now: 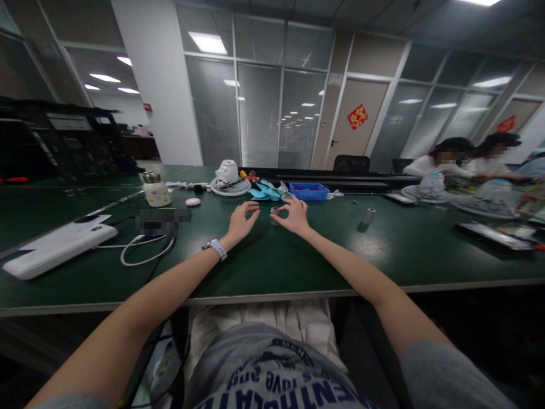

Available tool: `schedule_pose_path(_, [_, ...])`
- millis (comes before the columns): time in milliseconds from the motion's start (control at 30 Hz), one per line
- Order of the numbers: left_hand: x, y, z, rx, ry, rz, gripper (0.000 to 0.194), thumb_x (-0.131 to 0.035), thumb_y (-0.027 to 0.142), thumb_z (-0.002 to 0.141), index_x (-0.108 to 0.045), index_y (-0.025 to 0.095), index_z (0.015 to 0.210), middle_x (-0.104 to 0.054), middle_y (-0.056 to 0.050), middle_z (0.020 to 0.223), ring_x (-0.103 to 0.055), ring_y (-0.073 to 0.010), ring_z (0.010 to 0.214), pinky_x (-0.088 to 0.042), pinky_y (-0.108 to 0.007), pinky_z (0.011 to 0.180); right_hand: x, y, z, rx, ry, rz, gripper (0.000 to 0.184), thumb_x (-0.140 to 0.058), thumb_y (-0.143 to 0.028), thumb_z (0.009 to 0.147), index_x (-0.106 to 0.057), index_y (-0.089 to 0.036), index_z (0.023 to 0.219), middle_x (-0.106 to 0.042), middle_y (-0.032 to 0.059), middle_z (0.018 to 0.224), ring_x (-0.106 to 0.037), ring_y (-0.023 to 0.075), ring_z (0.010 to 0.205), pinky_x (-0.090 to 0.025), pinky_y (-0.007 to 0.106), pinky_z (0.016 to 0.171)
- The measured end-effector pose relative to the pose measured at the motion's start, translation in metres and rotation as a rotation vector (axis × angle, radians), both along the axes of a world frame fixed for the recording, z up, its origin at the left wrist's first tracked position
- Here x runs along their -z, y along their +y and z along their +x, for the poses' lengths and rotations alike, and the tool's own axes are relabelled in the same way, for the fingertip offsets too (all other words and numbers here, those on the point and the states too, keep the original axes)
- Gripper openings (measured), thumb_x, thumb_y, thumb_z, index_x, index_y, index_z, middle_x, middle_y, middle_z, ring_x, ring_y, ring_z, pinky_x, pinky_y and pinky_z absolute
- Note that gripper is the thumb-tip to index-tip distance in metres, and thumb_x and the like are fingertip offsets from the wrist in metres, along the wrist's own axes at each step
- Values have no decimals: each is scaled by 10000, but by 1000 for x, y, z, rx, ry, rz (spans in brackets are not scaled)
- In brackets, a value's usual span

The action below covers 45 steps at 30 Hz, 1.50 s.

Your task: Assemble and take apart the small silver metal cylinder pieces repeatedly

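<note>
My left hand (243, 220), with a watch (219, 248) on the wrist, hovers above the green table, its fingers curved and thumb apart, nothing between them. Facing it, my right hand (294, 216) is curled, with thumb and index fingertips around a small round silver-coloured part (275, 210). The part's lower side is hidden by the thumb, and its exact kind is too small to tell. Just beyond the hands lie light-blue fan blades (267, 191). A small silver cylinder (369, 216) stands on the table to the right.
Behind the hands are a white fan housing (230, 177) and a blue basket (310, 191). At left stand a cream flask (155, 190), a white power bank (59, 251) and a looped white cable (147, 261). Co-workers (453, 156) sit at far right beside fan parts. The table edge (272, 298) runs before me.
</note>
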State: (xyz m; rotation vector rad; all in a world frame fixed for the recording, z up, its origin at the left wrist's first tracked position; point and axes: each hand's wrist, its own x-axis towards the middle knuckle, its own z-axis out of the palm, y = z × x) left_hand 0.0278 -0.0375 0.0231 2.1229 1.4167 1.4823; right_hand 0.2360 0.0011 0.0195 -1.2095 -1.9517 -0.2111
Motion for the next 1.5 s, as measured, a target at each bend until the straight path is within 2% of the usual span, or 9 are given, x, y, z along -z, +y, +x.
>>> schedule_pose_path(133, [1, -3, 6, 67, -51, -59, 441, -625, 368, 832, -552, 197, 1232, -708, -97, 1108, -621, -232, 1131, -425, -360, 988, 10, -15, -22, -98, 23, -39, 312, -685, -534, 743, -691, -226, 794, -629, 94, 1223, -396, 312, 1322, -233, 518, 1068])
schedule_pose_path(367, [4, 4, 14, 153, -124, -51, 434, -693, 366, 770, -590, 185, 1151, -737, -82, 993, -685, -215, 997, -475, -325, 924, 13, -19, -19, -128, 50, -30, 269, -689, -486, 747, -677, -227, 818, -635, 81, 1220, -428, 289, 1292, -276, 474, 1053])
schedule_pose_path(600, [-5, 7, 24, 97, -157, -34, 465, -708, 360, 752, -549, 170, 1145, -751, -73, 900, -696, -206, 934, -482, -321, 885, 16, -20, -20, -116, 43, -58, 325, -683, -522, 756, -674, -224, 885, -636, 81, 1208, -456, 291, 1258, -321, 466, 1026])
schedule_pose_path(733, [-2, 15, 9, -27, -237, -68, 480, -701, 391, 756, -533, 179, 1153, -747, -78, 947, -692, -211, 958, -482, -317, 863, 17, -21, -21, -115, 47, -89, 364, -645, -565, 785, -661, -217, 891, -653, 86, 1154, -512, 288, 1174, -351, 453, 989])
schedule_pose_path(833, [8, 22, -14, -61, -168, -202, 477, -742, 390, 711, -564, 183, 1103, -754, -72, 906, -699, -220, 926, -490, -313, 827, 18, -21, -21, -123, 48, -95, 401, -609, -592, 806, -657, -209, 917, -660, 89, 1128, -540, 275, 1117, -360, 440, 976])
schedule_pose_path(967, [20, 28, -33, 25, -46, -420, 493, -787, 380, 648, -602, 182, 1059, -760, -68, 867, -708, -219, 841, -504, -298, 744, 20, -21, -21, -138, 27, -121, 464, -570, -621, 824, -664, -205, 1006, -651, 99, 1169, -542, 273, 1119, -358, 443, 980])
schedule_pose_path(1167, [23, 32, -33, 61, -90, -419, 622, -794, 476, 609, -604, 173, 1117, -754, -95, 936, -699, -216, 883, -506, -289, 755, 16, -19, -21, -143, -26, -129, 485, -542, -635, 836, -696, -207, 1007, -635, 97, 1211, -524, 268, 1153, -356, 450, 985])
schedule_pose_path(1300, [28, 43, -35, -81, -182, -375, 506, -650, 552, 750, -619, 164, 1074, -736, -117, 996, -693, -203, 882, -505, -293, 762, 1, -6, 9, 36, -58, -34, 440, -569, -568, 841, -718, -176, 973, -588, 136, 1265, -427, 314, 1263, -263, 499, 1053])
schedule_pose_path(1500, [36, 55, -35, -55, -245, -363, 270, -565, 383, 846, -607, 154, 981, -736, -94, 895, -690, -167, 762, -515, -272, 711, -9, 18, 127, 589, -91, 72, 448, -512, -468, 868, -681, -117, 1089, -440, 190, 1407, -182, 342, 1393, -100, 594, 1095])
